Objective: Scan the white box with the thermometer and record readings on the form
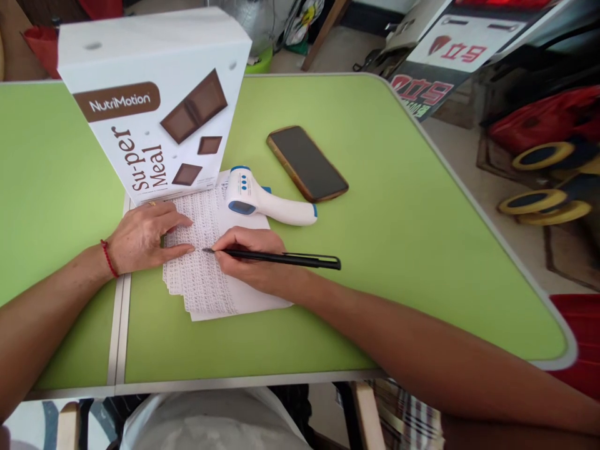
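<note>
My right hand point(250, 257) grips a black pen point(290, 257), its tip touching the written part of a paper sheet point(206, 275). Rows of small handwriting cover much of the paper, and its lower left edge looks stepped, like several stacked sheets. My left hand point(150, 236) lies on the paper's left edge with thumb and fingers apart, holding nothing. A red cord bracelet point(109, 259) circles that wrist. On the paper's upper part rests a white and blue infrared thermometer point(272, 203). Behind my left hand stands a white NutriMotion box point(154, 69), partly over the paper's top edge.
A phone point(307, 164) in a brown case lies beyond the thermometer on the green folding table point(398, 219). The table's metal seam point(119, 331) runs left of the paper. Red and yellow-black items point(544, 156) are on the floor at right.
</note>
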The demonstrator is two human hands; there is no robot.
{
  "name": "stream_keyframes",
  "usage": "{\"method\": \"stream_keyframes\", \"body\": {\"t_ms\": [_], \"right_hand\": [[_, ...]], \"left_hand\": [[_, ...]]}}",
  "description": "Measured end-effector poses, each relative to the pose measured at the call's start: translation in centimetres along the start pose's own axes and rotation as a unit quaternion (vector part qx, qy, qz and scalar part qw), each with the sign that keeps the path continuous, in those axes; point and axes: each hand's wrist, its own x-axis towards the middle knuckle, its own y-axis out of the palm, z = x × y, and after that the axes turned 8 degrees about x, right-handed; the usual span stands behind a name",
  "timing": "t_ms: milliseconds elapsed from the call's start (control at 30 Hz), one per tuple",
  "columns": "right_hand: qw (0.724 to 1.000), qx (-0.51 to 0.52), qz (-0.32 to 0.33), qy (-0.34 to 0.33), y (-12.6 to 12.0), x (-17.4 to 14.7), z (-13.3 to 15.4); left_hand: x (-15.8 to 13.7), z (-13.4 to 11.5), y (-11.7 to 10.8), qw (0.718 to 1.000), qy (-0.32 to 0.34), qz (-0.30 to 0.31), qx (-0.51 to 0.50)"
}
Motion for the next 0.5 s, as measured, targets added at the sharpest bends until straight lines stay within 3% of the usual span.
{"method": "stream_keyframes", "body": {"t_ms": [333, 500], "right_hand": [[1.0, 0.0, -0.012, 0.001, 0.12, 0.03, -0.24], [0.998, -0.036, -0.026, -0.04, 0.28, 0.05, -0.22]], "left_hand": [[-0.02, 0.1, 0.16, 1.0, 0.005, -0.003, 0.0], [-0.04, 0.09, 0.16, 1.0, 0.008, -0.005, -0.002]]}}
